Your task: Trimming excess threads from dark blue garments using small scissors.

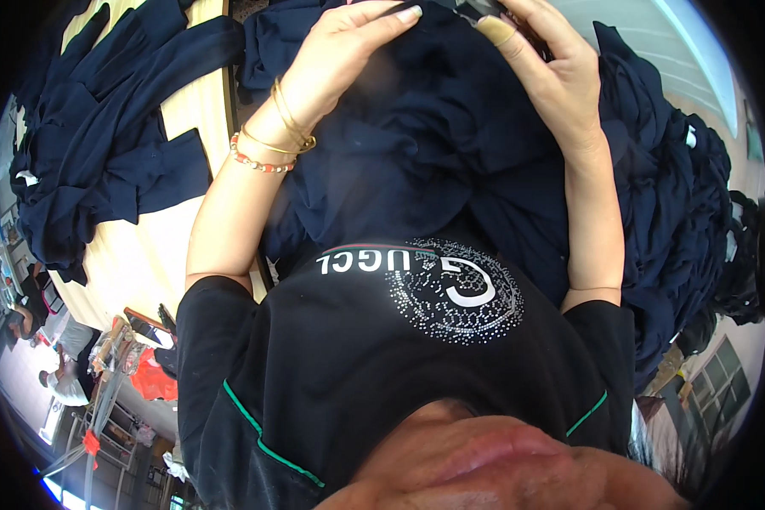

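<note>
Navy cloth (416,119) lies bunched across my lap and up to the top of the view. At the upper edge, my left hand (348,42) pinches a dark edge of the cloth between thumb and fingers. Gold bangles and a beaded bracelet circle that wrist. To its right, my right hand (561,76) is closed round a small dark tool with a shiny metal tip (472,12), pointing toward the left hand. A tan cover (495,31) wraps the right thumb. The tool's kind is mostly hidden by the fingers and the picture's edge.
On the left, several navy fabric pieces (102,144) are draped over a pale wooden table (144,246). A large heap of navy cloth (671,195) rises close by my right arm. Further off at the lower left are people, a red bag (151,378) and racks.
</note>
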`<state>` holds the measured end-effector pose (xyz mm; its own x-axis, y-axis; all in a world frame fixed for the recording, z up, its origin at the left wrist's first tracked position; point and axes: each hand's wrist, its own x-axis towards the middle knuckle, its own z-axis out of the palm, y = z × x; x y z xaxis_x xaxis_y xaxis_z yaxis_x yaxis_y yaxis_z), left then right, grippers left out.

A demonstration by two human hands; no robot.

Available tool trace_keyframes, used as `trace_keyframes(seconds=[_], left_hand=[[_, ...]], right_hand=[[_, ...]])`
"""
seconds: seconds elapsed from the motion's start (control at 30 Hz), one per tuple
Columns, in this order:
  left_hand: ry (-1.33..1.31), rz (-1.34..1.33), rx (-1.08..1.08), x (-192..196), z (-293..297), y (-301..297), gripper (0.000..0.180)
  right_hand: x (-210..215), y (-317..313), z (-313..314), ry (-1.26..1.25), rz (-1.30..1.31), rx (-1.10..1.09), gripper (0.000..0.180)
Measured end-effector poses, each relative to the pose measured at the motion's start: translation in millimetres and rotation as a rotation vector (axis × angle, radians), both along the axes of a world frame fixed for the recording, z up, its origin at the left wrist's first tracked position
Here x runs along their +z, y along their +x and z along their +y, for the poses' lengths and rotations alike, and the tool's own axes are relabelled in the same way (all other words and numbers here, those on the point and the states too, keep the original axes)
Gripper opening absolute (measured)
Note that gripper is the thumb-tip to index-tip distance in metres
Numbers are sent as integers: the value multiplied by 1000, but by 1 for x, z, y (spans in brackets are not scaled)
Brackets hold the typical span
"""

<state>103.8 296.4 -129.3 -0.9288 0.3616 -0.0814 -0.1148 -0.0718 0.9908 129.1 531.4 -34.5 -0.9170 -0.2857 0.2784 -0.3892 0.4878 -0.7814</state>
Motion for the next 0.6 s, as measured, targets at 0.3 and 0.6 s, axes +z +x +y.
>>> trace_keyframes(seconds=[0.3,0.6], left_hand=[[401,-381,-23,40,6,8,23],[395,-346,-74,43,10,14,25]], right_hand=[[0,-2,-3,150,129,77,36],[-1,-2,-5,205,152,98,36]])
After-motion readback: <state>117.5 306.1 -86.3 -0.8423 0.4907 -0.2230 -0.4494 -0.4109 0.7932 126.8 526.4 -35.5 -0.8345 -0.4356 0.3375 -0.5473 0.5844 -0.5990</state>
